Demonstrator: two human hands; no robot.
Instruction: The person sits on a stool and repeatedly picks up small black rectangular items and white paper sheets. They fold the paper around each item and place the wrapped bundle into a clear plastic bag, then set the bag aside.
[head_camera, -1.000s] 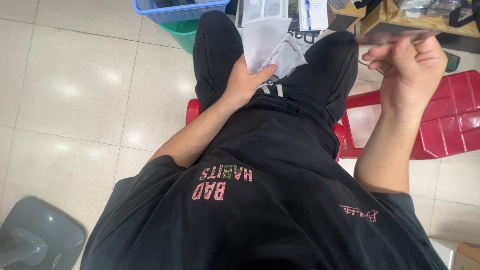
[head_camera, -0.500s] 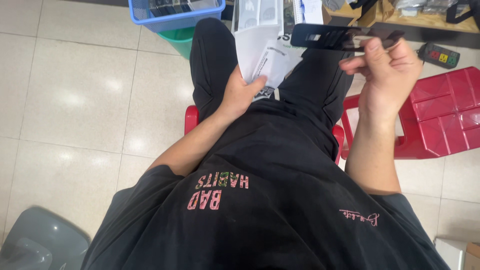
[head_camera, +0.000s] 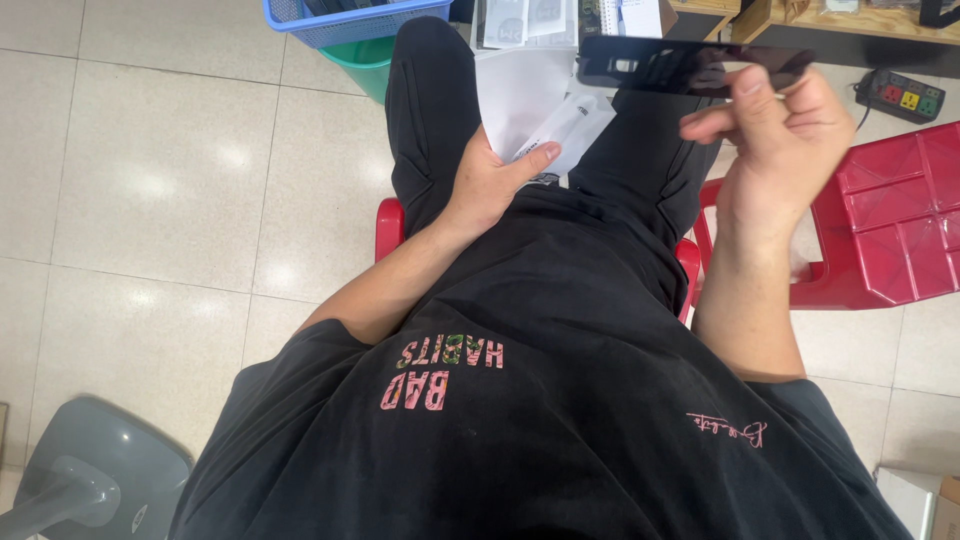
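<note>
Pinching a flat black panel (head_camera: 690, 65) between thumb and fingertips, the right hand (head_camera: 785, 150) is raised in front of the person, its grip closed on the panel's right end. The panel is thin, dark and glossy, held roughly level, and it stretches leftward from the hand above the right thigh. Its left end hangs over the white papers on the lap.

The left hand (head_camera: 490, 185) rests lower down on the lap, palm down, thumb stretched forward. Its grip is loosely closed over a small white packet (head_camera: 565, 130), with the thumb lying along the packet's lower edge and the fingers hidden beneath. Under and behind the packet lies a larger white sheet (head_camera: 520, 95), spread between the two thighs.

Black trousers (head_camera: 430, 110) cover both legs, and a black shirt (head_camera: 520, 420) with pink lettering fills the lower part of the view. The person sits on a red plastic stool (head_camera: 388, 222), visible at both sides of the hips. A second red stool (head_camera: 890, 230) stands just beside the right forearm.

Further out, a blue basket (head_camera: 340, 22) sits on the tiled floor (head_camera: 170, 180) near the left knee, with a green bin (head_camera: 368, 62) beside it. A black power strip (head_camera: 905, 97) lies on the floor beyond the right hand, below a wooden tabletop (head_camera: 860, 22). A grey fan base (head_camera: 95, 475) shows at the lower left corner.
</note>
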